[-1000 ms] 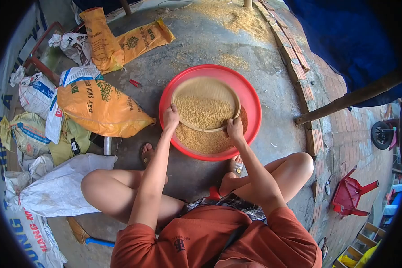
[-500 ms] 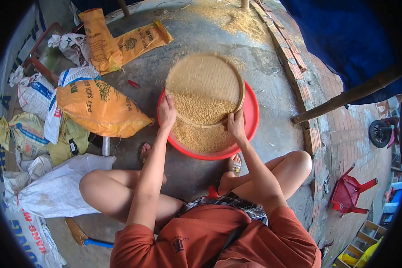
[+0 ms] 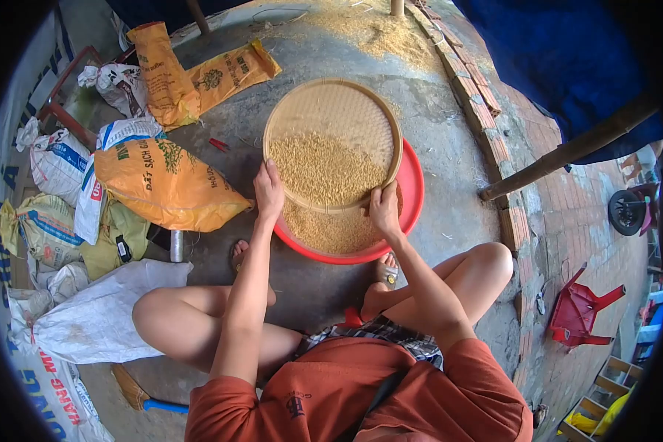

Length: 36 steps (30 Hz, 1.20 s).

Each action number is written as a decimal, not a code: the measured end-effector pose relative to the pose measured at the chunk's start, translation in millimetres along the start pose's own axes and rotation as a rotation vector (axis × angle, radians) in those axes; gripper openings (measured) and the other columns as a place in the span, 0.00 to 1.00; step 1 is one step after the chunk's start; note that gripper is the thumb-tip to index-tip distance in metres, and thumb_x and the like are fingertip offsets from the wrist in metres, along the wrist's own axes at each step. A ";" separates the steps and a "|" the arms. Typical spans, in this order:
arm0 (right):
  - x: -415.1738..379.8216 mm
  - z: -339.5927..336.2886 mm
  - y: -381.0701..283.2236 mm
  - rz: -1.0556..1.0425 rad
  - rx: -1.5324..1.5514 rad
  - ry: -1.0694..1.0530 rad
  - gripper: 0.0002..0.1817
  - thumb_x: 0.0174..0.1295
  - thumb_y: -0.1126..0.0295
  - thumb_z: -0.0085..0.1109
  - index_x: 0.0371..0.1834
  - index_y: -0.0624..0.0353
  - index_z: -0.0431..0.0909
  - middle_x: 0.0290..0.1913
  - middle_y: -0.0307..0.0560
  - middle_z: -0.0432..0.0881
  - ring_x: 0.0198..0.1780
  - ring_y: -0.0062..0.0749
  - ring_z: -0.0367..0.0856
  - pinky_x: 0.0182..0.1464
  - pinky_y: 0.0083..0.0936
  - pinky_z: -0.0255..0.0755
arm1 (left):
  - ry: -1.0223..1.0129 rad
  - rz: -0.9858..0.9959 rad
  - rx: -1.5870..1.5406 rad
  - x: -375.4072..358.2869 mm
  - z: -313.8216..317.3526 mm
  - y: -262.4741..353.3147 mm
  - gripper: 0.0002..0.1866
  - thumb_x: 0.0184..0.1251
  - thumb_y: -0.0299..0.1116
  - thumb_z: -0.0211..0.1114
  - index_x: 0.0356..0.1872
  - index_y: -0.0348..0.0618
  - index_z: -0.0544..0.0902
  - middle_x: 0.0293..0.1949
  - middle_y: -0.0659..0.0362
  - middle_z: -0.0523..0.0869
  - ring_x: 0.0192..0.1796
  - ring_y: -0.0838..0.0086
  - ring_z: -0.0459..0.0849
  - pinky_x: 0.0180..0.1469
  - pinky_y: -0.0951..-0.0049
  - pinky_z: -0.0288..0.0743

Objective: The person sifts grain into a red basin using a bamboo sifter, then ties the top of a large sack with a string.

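A round woven bamboo winnowing tray is held over a red plastic basin. My left hand grips its rim at the lower left, and my right hand grips the rim at the lower right. Unhusked rice grain lies in the near half of the tray, while the far half shows bare weave. More grain fills the basin below, partly hidden by the tray. The fingers under the tray are out of sight.
Orange printed sacks and white sacks lie at left. Pliers with red handles rest on the concrete. Loose grain or husk is spread at the back. A brick edging, a slanted pole and an overturned red stool are at right.
The tray has shifted slightly left, and its blurred far side is now sharp. Grain in it has spread farther up the left side. Both hands keep their hold.
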State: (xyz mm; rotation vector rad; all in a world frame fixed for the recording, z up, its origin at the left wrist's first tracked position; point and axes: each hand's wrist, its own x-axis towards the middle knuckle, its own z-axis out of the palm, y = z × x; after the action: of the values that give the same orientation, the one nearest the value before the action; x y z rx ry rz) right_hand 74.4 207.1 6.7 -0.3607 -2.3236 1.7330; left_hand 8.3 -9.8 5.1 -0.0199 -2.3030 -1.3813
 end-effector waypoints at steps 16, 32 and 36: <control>-17.8 11.8 19.9 0.270 -0.019 0.047 0.16 0.56 0.70 0.39 0.17 0.72 0.67 0.13 0.54 0.73 0.12 0.34 0.73 0.10 0.26 0.68 | -0.140 -0.111 0.178 -8.7 8.8 -46.6 0.24 0.62 0.41 0.36 0.31 0.27 0.73 0.25 0.40 0.77 0.34 0.44 0.74 0.40 0.57 0.66; -30.1 21.5 50.1 0.612 0.015 -0.261 0.22 0.59 0.64 0.35 0.16 0.69 0.71 0.13 0.49 0.74 0.10 0.29 0.72 0.12 0.23 0.68 | -0.462 -0.614 0.106 -26.1 3.8 -87.1 0.26 0.62 0.44 0.37 0.27 0.27 0.73 0.20 0.47 0.77 0.18 0.63 0.77 0.12 0.70 0.70; -31.4 20.6 57.1 0.635 0.002 -0.256 0.21 0.59 0.66 0.36 0.16 0.70 0.71 0.13 0.50 0.74 0.11 0.31 0.72 0.12 0.24 0.69 | -0.479 -0.610 0.138 -30.8 4.4 -79.1 0.25 0.62 0.44 0.37 0.29 0.28 0.74 0.21 0.46 0.77 0.20 0.62 0.78 0.13 0.70 0.71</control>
State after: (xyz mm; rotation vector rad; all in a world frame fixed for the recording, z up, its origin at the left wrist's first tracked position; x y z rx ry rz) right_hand 101.1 193.9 -54.8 -1.0238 -2.5613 2.1566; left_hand 15.4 -38.9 -74.4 0.4806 -2.9608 -1.6253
